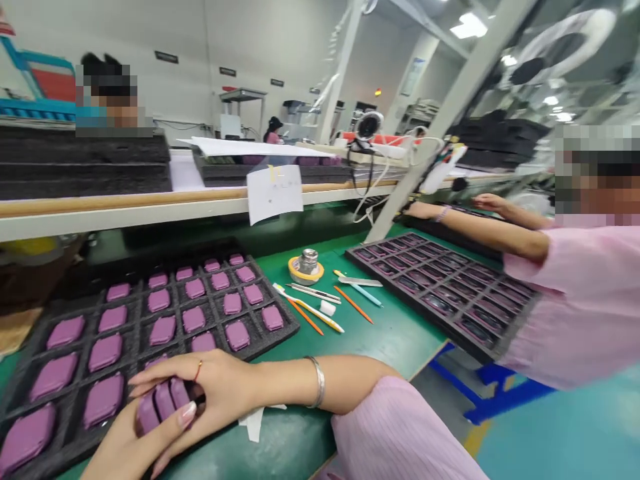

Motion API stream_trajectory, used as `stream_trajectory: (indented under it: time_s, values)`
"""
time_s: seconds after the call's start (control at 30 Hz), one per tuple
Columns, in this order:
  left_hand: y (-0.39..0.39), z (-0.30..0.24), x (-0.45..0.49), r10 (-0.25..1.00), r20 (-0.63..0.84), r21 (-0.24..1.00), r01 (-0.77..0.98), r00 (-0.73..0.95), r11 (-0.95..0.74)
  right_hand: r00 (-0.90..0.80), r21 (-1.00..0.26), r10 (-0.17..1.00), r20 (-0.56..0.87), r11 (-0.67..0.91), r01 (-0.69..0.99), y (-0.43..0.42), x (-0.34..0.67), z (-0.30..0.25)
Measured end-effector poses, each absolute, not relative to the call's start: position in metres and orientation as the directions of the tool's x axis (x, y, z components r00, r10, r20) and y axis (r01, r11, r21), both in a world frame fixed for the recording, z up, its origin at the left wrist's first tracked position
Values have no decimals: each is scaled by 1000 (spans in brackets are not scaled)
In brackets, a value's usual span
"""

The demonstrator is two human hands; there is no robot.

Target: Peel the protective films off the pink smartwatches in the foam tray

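Observation:
Both my hands meet over the near edge of a black foam tray (pixel 176 308) whose pockets hold several purple rounded pieces (pixel 163 330). My right hand (pixel 220 383), with a ring and a silver bracelet, reaches in from the right and curls over a small stack of purple pieces (pixel 160 402). From the bottom left, my left hand (pixel 127 447) grips the same stack, its thumb pressed along the side. The fingers of both hands are closed on it.
On the green mat lie a tape roll (pixel 306 270) with a metal weight, tweezers (pixel 315 292), orange sticks (pixel 305 317) and pens. A co-worker in pink (pixel 575 300) sits right, behind a second dark tray (pixel 450 333), arms stretched toward the shelf (pixel 150 207). A slanted post (pixel 425 153) rises mid-bench.

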State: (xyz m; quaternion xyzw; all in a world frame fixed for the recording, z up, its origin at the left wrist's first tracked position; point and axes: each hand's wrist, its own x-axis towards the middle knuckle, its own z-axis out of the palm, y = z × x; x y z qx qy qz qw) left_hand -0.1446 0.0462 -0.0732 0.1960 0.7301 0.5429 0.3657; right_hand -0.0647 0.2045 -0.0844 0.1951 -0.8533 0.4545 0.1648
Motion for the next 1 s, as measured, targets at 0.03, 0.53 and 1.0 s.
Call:
stream_trajectory:
  time_s: [0.03, 0.53, 1.0]
  values:
    - [47, -65, -138, 687, -345, 935, -172, -640, 309, -854, -704, -167, 493, 500, -505, 203, -65, -86]
    - [48, -13, -146, 948, -230, 747, -664, -219, 28, -760, -622, -83, 645, 522, -584, 204, -61, -34]
    - [73, 8, -149, 948, -133, 893, -449, -288, -11, -705, -594, 29, 709, 564, -574, 221, -59, -17]
